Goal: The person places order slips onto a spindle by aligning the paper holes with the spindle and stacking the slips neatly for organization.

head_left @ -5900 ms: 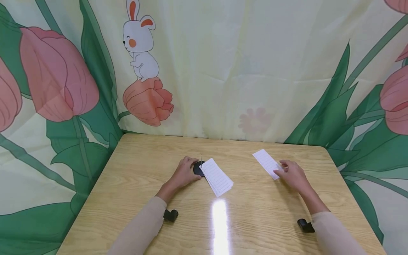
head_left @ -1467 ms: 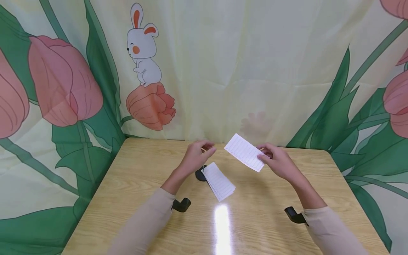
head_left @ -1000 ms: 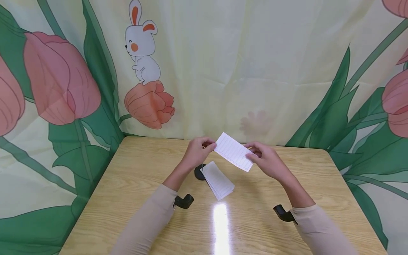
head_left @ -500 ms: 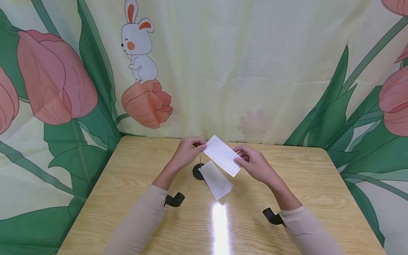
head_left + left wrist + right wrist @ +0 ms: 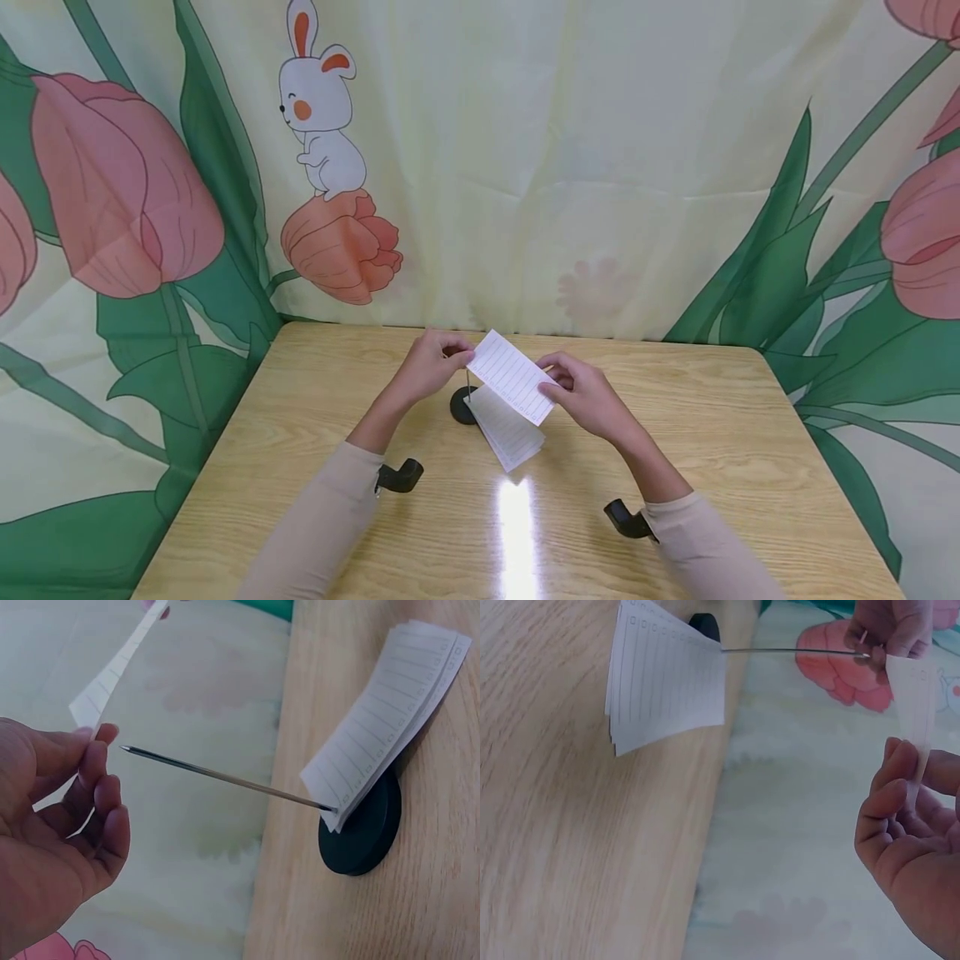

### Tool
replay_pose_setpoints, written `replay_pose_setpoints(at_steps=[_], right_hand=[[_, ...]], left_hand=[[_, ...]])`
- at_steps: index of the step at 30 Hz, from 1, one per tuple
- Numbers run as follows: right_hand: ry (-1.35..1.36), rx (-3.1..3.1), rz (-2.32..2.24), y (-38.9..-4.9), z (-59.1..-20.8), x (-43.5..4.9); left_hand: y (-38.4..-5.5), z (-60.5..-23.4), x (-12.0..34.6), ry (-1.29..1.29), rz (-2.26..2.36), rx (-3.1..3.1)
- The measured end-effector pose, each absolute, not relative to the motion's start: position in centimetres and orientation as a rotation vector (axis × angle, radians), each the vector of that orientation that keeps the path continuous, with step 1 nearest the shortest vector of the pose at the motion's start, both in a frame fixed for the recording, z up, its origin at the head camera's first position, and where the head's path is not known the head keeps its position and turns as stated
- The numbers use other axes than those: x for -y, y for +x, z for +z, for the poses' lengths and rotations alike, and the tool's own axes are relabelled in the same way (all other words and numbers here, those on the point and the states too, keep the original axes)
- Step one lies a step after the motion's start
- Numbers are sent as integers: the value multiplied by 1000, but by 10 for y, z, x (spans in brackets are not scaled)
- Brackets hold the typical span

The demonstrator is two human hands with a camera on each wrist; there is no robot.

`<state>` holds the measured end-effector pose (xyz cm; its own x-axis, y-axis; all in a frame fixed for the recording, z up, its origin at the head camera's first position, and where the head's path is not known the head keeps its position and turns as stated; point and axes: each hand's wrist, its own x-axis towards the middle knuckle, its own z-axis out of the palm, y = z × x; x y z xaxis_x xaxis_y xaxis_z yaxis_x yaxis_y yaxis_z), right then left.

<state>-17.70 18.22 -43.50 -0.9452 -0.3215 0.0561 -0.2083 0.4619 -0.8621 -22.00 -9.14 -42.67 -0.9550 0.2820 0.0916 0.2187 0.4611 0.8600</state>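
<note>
My left hand [image 5: 431,367] pinches the left corner of a white lined paper slip [image 5: 510,371] between thumb and forefinger. At the slip's right end, my right hand [image 5: 587,396] pinches it too. The slip is held tilted over a bill spike, a thin upright metal rod [image 5: 225,777] on a round black base [image 5: 459,407]. In the left wrist view, the rod's point stands just beside my left fingertips. Several lined slips [image 5: 512,442] are impaled low on the rod, fanned slightly against the base; the held slip covers part of them in the head view.
The wooden table [image 5: 337,533] reaches back to a curtain [image 5: 480,167] printed with tulips and a rabbit. Black wrist-camera mounts [image 5: 401,476] stick out from both sleeves. A bright light reflection lies on the table in front of the spike.
My right hand has picked the slip up off the table and carried it left. My left hand has left the base and taken the slip's other corner; both hands have since lowered it toward the spike.
</note>
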Motion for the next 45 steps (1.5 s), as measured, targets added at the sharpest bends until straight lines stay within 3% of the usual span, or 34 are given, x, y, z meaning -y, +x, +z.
replay_pose_setpoints(at_steps=[45], right_hand=[[-411,-2644,-1348,-178,-462,-172]], left_hand=[[-223,-459,94,330,1542,-2517]])
